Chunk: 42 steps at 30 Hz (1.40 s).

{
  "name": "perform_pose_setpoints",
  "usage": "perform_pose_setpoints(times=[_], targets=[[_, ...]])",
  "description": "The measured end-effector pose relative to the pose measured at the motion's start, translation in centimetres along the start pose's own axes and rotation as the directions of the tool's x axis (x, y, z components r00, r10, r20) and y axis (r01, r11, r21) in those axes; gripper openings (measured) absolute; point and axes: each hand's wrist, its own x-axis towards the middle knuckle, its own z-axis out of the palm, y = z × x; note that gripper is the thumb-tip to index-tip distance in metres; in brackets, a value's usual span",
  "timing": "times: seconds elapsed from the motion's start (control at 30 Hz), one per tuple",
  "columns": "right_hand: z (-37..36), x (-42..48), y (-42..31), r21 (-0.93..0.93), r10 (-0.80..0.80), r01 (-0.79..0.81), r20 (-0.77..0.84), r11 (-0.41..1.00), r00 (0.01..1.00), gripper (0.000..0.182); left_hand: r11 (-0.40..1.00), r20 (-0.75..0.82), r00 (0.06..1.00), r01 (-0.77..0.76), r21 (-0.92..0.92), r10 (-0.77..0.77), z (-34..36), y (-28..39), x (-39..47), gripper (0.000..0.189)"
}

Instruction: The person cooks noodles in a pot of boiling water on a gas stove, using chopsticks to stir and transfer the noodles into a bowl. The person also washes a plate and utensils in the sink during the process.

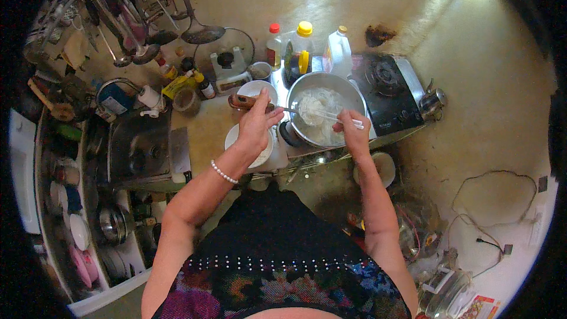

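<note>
My left hand [256,127] holds a ladle or strainer by its brown wooden handle [241,102]; its metal stem reaches over a wide metal pot [351,93]. A pale, floury-looking mass [312,110] sits at the tool's head, hiding its exact shape. In my right hand [355,132] are thin white sticks, probably chopsticks [330,116], their tips at that mass. More whitish contents and haze show inside the pot. Left of it stand two white bowls, one behind my left hand [258,87] and one partly under my wrist [232,136] with pale contents.
Behind the pot stand a yellow-capped bottle [304,37], a red-capped bottle [274,48] and a white jug [339,53]. A black cooktop [390,115] and a small metal kettle [432,103] are to the right. Left are a sink [139,150] and hanging ladles [201,33].
</note>
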Motion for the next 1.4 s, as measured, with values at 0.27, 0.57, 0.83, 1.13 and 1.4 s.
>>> perform_pose_setpoints(times=[0.27, 0.57, 0.83, 1.13, 1.4], targets=[[-0.1, -0.8, -2.6, 0.023, -0.018, 0.019, -0.035, 1.0, 0.999, 0.026, 1.0, 0.049, 0.999, -0.007, -0.024, 0.008, 0.5, 1.8, -0.2, 0.038], [0.0, -2.0, -6.1, -0.04, -0.05, 0.047, -0.083, 0.998, 0.995, 0.026, 0.999, 0.073, 0.997, 0.011, -0.038, -0.008, 1.2, 4.5, -1.2, 0.034], [0.3, -2.6, -8.2, -0.124, -0.132, 0.12, -0.088, 0.985, 0.987, 0.027, 1.0, 0.151, 0.988, -0.024, -0.011, 0.025, 1.6, 6.8, -2.5, 0.037], [1.3, -3.3, -8.9, -0.013, -0.118, 0.118, -0.125, 0.993, 0.985, 0.028, 0.993, 0.214, 0.976, -0.066, 0.097, 0.044, 3.0, 9.1, -3.0, 0.043], [1.0, -3.3, -8.9, 0.061, -0.108, 0.117, -0.143, 0.991, 0.984, 0.028, 0.976, 0.184, 0.983, -0.051, 0.21, 0.011, 4.3, 10.5, -3.0, 0.047]])
